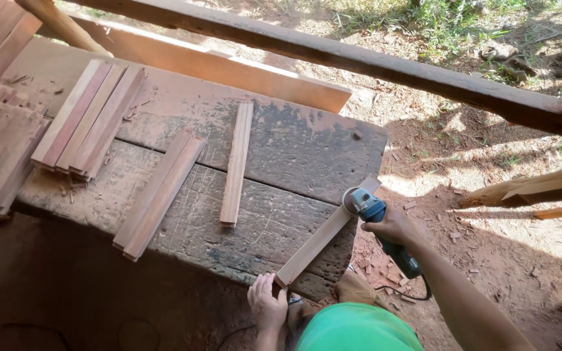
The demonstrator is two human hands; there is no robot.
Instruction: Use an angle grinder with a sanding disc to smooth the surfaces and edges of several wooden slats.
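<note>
Green-shirted torso [358, 328] sat lowest in view. Left hand [267, 305] gripped the near end of a wooden slat [315, 244], fingers curled over it at the workbench [281, 162] edge. Right hand [393, 225] was clenched around a blue angle grinder [375, 218], disc against the slat's far end. On the bench lay a single slat [236, 164], a pair [159, 194] and a stack [89, 120]. A heavy beam [359, 62] crossed overhead.

Bare forearms, bare hands [267, 305], bright green garment [358, 330].
</note>
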